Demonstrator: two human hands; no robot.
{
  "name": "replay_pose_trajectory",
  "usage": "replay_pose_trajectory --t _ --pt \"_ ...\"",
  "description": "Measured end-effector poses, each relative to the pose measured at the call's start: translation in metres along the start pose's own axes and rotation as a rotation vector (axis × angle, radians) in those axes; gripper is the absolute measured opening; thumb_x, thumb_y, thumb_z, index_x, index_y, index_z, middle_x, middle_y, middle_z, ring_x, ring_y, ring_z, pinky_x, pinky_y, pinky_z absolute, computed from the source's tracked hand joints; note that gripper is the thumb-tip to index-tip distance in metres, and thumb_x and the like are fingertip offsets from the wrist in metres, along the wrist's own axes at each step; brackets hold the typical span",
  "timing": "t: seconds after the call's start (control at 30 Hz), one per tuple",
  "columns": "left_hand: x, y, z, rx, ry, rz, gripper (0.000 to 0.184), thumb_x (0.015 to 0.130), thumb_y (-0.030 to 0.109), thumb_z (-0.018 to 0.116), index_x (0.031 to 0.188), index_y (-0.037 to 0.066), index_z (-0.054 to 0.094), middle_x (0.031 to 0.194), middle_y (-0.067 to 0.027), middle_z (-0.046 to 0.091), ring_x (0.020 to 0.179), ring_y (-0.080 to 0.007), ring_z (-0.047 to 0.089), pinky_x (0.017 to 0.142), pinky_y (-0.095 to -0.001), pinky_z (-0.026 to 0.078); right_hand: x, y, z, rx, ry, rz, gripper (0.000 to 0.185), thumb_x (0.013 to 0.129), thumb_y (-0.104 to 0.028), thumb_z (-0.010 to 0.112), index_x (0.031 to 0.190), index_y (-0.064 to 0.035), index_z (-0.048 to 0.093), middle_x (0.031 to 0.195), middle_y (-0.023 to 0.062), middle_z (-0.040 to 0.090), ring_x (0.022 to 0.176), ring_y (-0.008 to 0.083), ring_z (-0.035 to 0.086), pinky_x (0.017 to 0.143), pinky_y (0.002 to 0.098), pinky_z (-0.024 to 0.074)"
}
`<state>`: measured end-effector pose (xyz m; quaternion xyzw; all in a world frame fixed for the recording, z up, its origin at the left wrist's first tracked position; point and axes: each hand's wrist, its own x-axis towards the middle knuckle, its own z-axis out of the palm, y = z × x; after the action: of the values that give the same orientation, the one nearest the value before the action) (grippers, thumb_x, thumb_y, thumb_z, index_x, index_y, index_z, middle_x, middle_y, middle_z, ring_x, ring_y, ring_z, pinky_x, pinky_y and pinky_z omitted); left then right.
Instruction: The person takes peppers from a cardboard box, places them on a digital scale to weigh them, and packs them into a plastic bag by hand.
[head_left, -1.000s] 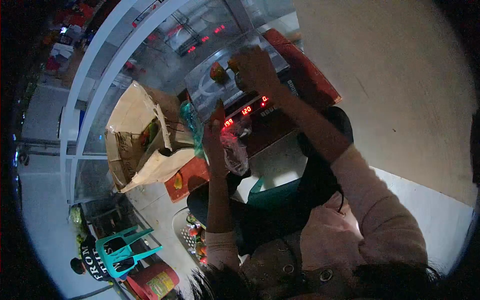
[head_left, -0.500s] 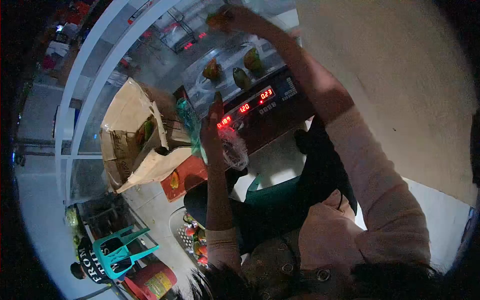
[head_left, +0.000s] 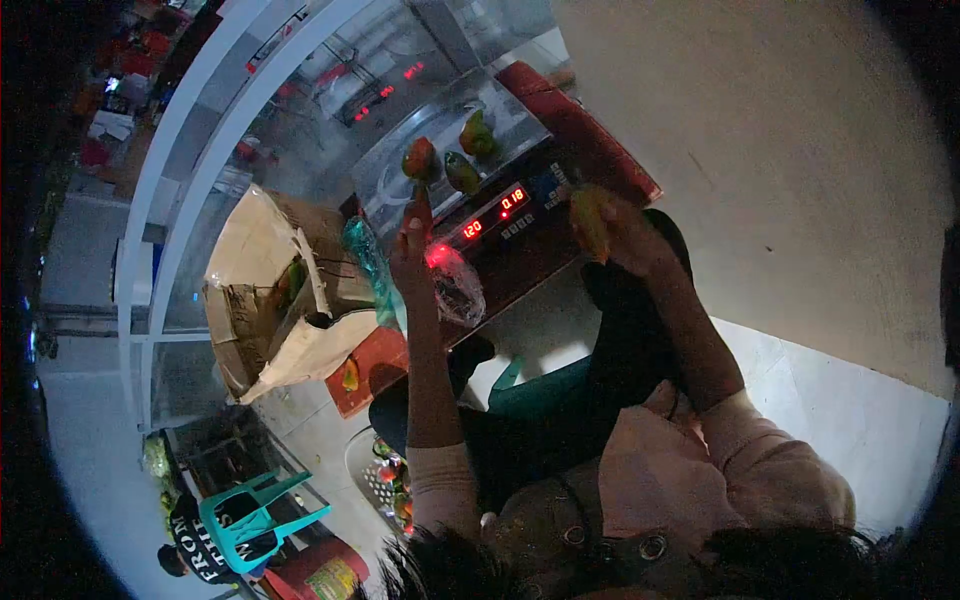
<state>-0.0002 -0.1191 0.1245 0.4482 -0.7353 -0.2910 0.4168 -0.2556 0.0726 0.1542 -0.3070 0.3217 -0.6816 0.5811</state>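
Note:
A yellow-orange bell pepper (head_left: pixel 591 222) is held in my right hand (head_left: pixel 630 232), right of the scale's keypad. On the metal tray (head_left: pixel 520 122) of the digital scale (head_left: pixel 490 216) lie a red pepper (head_left: pixel 419 158), a dark green pepper (head_left: pixel 462 173) and a green-red pepper (head_left: pixel 478 134). My left hand (head_left: pixel 410 258) is at the scale's left front corner, one finger stretched toward the red pepper. A crumpled clear plastic bag (head_left: pixel 460 287) hangs against this hand and seems gripped in it. The lit display reads 1.20 and 0.18; its left part is covered.
An open cardboard box (head_left: pixel 235 330) with peppers inside stands left of the scale, beside green plastic (head_left: pixel 370 265). A yellow pepper (head_left: pixel 350 374) lies on the red surface (head_left: pixel 345 398). Below are a white basket (head_left: pixel 362 465) of peppers and a teal chair (head_left: pixel 235 515). Glass panels (head_left: pixel 330 60) rise behind.
My right hand has come back from beyond the tray's far side to the keypad's right, holding the pepper. The display's right number has dropped from 0.23 to 0.18. The left hand has barely moved.

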Motion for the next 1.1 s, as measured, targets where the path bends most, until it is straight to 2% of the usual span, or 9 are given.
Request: replay_pose_trajectory --t 0.13,0.2,0.5,0.63,0.7,0.77,0.9,1.0,1.1 --pt "0.009 -0.012 0.009 0.094 -0.010 -0.031 0.048 0.079 0.048 0.050 0.090 0.001 0.056 0.081 -0.0133 0.056 0.075 -0.0256 0.052 0.069 -0.0362 0.039 -0.007 0.008 -0.003 0.058 -0.011 0.028 0.055 0.083 -0.048 0.044 0.115 -0.0035 0.042 0.086 0.0042 0.051 0.069 0.0092 0.049 0.055 0.0217 0.0409" --pt "0.017 0.005 0.011 0.078 -0.116 -0.239 0.050 0.078 0.049 0.049 0.091 0.001 0.056 0.083 -0.0150 0.057 0.077 -0.0289 0.053 0.070 -0.0382 0.039 -0.004 0.009 -0.001 0.042 0.018 0.017 0.053 0.084 -0.046 0.042 0.115 -0.0035 0.042 0.084 0.0034 0.050 0.067 0.0087 0.048 0.053 0.0203 0.0389" --pt "0.028 -0.002 0.035 0.153 -0.047 -0.162 0.053 0.078 0.053 0.047 0.092 0.002 0.055 0.087 -0.0151 0.057 0.080 -0.0314 0.054 0.074 -0.0383 0.039 0.004 0.020 -0.013 -0.129 -0.054 0.157 0.053 0.084 -0.047 0.043 0.115 -0.0042 0.041 0.092 0.0042 0.050 0.077 0.0092 0.050 0.063 0.0214 0.0429" --pt "0.026 -0.011 0.035 -0.185 0.024 -0.079 0.043 0.082 0.043 0.048 0.092 0.002 0.055 0.084 -0.0117 0.057 0.077 -0.0237 0.055 0.071 -0.0334 0.040 0.008 0.029 -0.016 -0.072 -0.003 0.110 0.053 0.084 -0.046 0.044 0.115 -0.0039 0.040 0.093 0.0053 0.050 0.079 0.0105 0.051 0.067 0.0225 0.0442" --pt "0.017 0.006 0.018 -0.388 0.054 -0.197 0.036 0.085 0.036 0.048 0.092 0.001 0.055 0.084 -0.0089 0.056 0.076 -0.0189 0.054 0.069 -0.0300 0.041 0.010 0.030 -0.020 -0.006 -0.013 0.131 0.052 0.084 -0.044 0.045 0.116 -0.0036 0.039 0.095 0.0065 0.050 0.081 0.0110 0.051 0.066 0.0230 0.0446" --pt "0.007 0.009 -0.023 -0.275 0.058 -0.102 0.031 0.085 0.030 0.049 0.095 0.001 0.054 0.086 -0.0068 0.055 0.079 -0.0158 0.052 0.071 -0.0280 0.040 0.008 0.023 -0.015 0.012 -0.006 0.150 0.051 0.084 -0.042 0.047 0.116 -0.0036 0.039 0.095 0.0070 0.050 0.082 0.0116 0.052 0.066 0.0236 0.0450" --pt "-0.038 0.110 -0.094 -0.711 -0.071 -0.247 0.029 0.086 0.024 0.048 0.102 0.001 0.050 0.093 -0.0053 0.053 0.086 -0.0148 0.050 0.077 -0.0284 0.040 0.009 0.029 -0.019 0.090 -0.073 0.186 0.048 0.083 -0.038 0.051 0.113 -0.0032 0.041 0.092 0.0064 0.051 0.078 0.0123 0.052 0.065 0.0239 0.0453" --pt "-0.077 0.134 -0.104 -0.796 -0.114 -0.348 0.029 0.086 0.025 0.048 0.104 0.001 0.050 0.094 -0.0056 0.053 0.087 -0.0151 0.050 0.077 -0.0289 0.040 0.006 0.038 -0.003 0.030 -0.002 0.143 0.041 0.083 -0.034 0.051 0.109 -0.0031 0.042 0.084 0.0039 0.051 0.070 0.0118 0.051 0.060 0.0227 0.0442" --pt "-0.119 0.123 -0.089 -0.629 -0.128 -0.467 0.030 0.086 0.025 0.048 0.105 0.001 0.049 0.095 -0.0060 0.053 0.089 -0.0155 0.049 0.078 -0.0294 0.040 -0.002 0.057 0.008 -0.178 -0.105 0.381 0.038 0.083 -0.031 0.050 0.109 -0.0033 0.043 0.082 0.0038 0.051 0.066 0.0111 0.050 0.056 0.0235 0.0426"
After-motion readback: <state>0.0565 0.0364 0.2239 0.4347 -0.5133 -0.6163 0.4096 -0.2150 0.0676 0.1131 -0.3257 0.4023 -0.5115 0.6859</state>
